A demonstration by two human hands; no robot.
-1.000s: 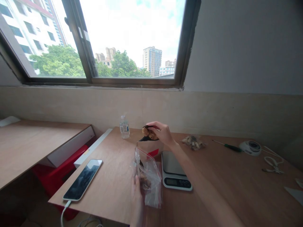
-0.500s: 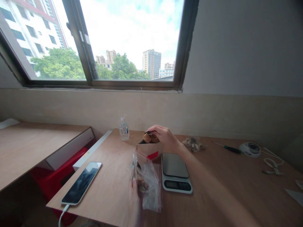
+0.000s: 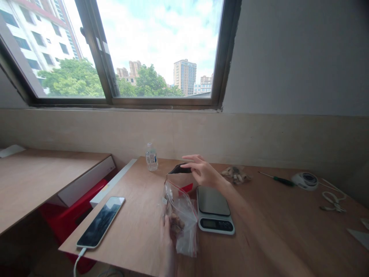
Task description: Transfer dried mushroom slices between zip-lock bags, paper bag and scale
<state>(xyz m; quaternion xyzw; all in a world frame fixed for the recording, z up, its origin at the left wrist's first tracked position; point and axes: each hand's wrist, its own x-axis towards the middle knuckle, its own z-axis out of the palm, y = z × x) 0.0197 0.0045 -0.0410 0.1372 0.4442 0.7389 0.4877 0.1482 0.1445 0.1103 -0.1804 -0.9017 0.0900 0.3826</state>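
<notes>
My left hand [image 3: 166, 232] is closed on the side of a clear zip bag [image 3: 186, 234], holding it up on the table. Brown pieces [image 3: 175, 223] that look like dried mushrooms show through the plastic. Just behind stands a brown paper bag [image 3: 178, 179] with a red mark and a dark interior, its mouth gaping. Over its right rim hovers my right hand [image 3: 203, 172], fingers apart and nothing between them. What lies inside the paper bag is hidden. Beside both bags, to the right, sits a digital kitchen scale [image 3: 213, 202] with a bare metal plate.
A clear bottle [image 3: 151, 158] stands at the back left. A phone [image 3: 100, 222] with a plugged-in cable lies near the left edge. Toward the right are a plastic bag of pale pieces [image 3: 236, 175], a screwdriver [image 3: 284, 181], a white round device [image 3: 305, 181] and its coiled cable [image 3: 333, 201].
My right hand has let go of the brown mushroom-like pieces over the paper bag; they are out of sight. Its fingers have spread and shifted slightly right. My left hand stays on the zip bag.
</notes>
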